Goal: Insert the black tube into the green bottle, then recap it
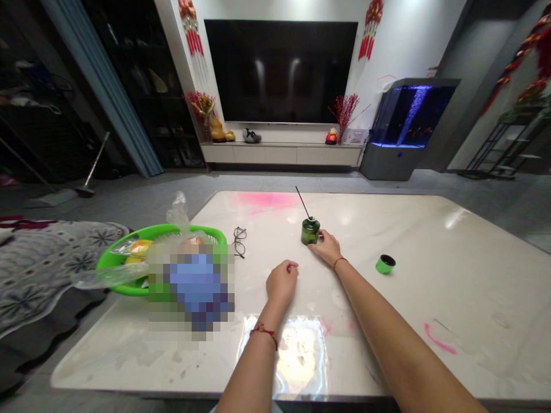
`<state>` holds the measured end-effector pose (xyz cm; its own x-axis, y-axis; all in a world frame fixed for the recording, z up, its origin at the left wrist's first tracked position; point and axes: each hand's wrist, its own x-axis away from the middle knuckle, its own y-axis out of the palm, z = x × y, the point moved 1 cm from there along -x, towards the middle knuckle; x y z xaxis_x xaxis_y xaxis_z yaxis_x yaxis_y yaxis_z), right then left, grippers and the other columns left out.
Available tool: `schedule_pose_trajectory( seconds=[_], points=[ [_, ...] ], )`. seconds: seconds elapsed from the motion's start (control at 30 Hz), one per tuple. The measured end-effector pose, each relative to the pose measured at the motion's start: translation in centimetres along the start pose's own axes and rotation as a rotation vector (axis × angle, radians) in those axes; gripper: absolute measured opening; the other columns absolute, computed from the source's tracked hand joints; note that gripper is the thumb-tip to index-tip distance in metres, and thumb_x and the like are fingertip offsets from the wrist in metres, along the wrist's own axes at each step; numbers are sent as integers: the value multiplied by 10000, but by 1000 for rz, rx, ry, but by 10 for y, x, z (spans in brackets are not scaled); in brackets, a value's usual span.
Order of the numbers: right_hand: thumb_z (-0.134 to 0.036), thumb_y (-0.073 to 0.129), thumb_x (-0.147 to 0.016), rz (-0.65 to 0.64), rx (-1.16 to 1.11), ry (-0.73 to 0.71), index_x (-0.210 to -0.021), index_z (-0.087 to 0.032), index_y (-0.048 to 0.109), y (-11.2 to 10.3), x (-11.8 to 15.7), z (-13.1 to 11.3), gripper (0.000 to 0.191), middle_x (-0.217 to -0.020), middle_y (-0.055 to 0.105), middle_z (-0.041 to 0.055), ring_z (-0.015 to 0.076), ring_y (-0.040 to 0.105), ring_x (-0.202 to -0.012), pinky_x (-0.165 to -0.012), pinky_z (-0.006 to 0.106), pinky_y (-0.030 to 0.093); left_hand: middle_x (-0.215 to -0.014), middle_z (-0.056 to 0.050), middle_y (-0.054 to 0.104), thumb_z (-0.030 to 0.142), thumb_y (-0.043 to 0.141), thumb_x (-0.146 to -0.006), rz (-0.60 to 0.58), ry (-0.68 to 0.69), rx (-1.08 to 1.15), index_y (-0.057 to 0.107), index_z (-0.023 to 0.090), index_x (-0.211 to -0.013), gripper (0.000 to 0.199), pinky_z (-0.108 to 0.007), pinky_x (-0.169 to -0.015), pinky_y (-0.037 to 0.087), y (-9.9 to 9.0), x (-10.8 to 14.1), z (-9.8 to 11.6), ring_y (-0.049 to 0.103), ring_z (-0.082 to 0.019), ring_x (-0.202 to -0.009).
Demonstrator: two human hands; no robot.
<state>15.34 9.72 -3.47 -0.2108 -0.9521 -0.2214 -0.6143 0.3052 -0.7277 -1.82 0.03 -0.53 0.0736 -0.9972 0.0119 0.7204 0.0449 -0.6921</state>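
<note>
A squat green glass bottle (310, 232) stands upright on the white tabletop, and a thin dark stick (302, 202) leans out of its neck. My right hand (328, 248) grips the bottle low on its right side, thumb in front; the fingers behind are partly hidden. My left hand (282, 281) rests nearer to me and to the left, its fingers curled in and nothing visible in them. To the right of my right forearm is a small green cap (385, 264) with a black inside, lying tilted on the table.
On the left side, a green plastic basket (104, 269) holds clear bags and yellow items, with a pixelated blue patch beside it. Folded eyeglasses (239, 242) lie between basket and bottle. Pink smears mark the marble-like table (430, 241). A TV (279, 71) and fish tank (404, 123) stand beyond.
</note>
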Motion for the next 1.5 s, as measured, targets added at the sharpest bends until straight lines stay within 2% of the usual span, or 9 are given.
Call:
schedule_pose_trajectory(
  seconds=[0.27, 0.43, 0.57, 0.73, 0.83, 0.9, 1.13, 1.33, 1.5],
  points=[
    [-465, 684, -525, 38, 1, -17, -1022, -241, 523, 1, 1, 0, 568, -939, 631, 4, 200, 557, -889, -776, 312, 387, -817, 21, 696, 220, 428, -778, -9, -8, 17, 644, 251, -874, 239, -226, -591, 374, 0, 0, 0, 606, -140, -758],
    [-531, 661, -522, 42, 89, -53, -838, -209, 577, 0, 1, -3, 459, -888, 612, 31, 206, 552, -843, -734, 307, 386, -801, 25, 694, 223, 437, -765, -3, -6, 17, 644, 256, -859, 230, -230, -595, 371, 0, 0, 0, 604, -143, -754],
    [-550, 666, -496, 51, 92, -25, -853, -197, 573, 0, 2, -3, 511, -926, 613, 53, 223, 554, -880, -769, 318, 386, -810, 15, 693, 228, 434, -766, -12, -13, 8, 645, 250, -868, 236, -228, -591, 369, 0, 0, 0, 604, -144, -756],
    [-420, 670, -541, 12, 22, -5, -1115, -240, 476, -1, 2, -1, 632, -986, 625, 34, 225, 553, -937, -802, 332, 383, -803, 16, 692, 230, 431, -769, -8, -8, 3, 646, 254, -866, 237, -229, -575, 363, 0, -1, -1, 606, -144, -749],
    [-304, 638, -569, -35, 14, -18, -1047, -271, 526, -1, 1, 2, 492, -962, 636, 9, 217, 556, -938, -786, 316, 385, -799, 21, 694, 232, 427, -776, -9, -6, 3, 645, 260, -869, 239, -229, -575, 363, 1, -1, -2, 608, -144, -751],
    [-287, 636, -564, -42, 5, -18, -997, -272, 551, 0, 0, 4, 442, -949, 641, 2, 216, 556, -938, -783, 309, 386, -811, 17, 695, 229, 424, -783, -13, -5, -2, 643, 257, -878, 241, -228, -581, 366, 1, -1, -2, 609, -142, -759],
    [-381, 664, -542, 11, -20, -3, -1024, -241, 530, 2, -1, 4, 520, -972, 635, 11, 202, 566, -904, -785, 306, 393, -869, 5, 695, 231, 426, -787, -14, 6, -25, 642, 249, -887, 239, -225, -593, 371, 1, -2, -2, 610, -143, -789],
    [-464, 653, -551, 33, 103, -37, -970, -208, 557, 2, 1, 0, 501, -950, 615, 50, 221, 558, -881, -748, 317, 396, -812, 20, 691, 225, 409, -783, -19, 3, 12, 634, 252, -878, 246, -228, -593, 371, 1, -1, -2, 604, -140, -756],
    [-515, 663, -528, 66, 94, -41, -984, -202, 551, 2, 1, 0, 565, -941, 610, 50, 207, 556, -870, -743, 303, 396, -801, 24, 686, 213, 397, -785, -38, 3, 37, 630, 252, -891, 259, -226, -597, 373, -1, -1, 0, 599, -135, -749]
  ],
)
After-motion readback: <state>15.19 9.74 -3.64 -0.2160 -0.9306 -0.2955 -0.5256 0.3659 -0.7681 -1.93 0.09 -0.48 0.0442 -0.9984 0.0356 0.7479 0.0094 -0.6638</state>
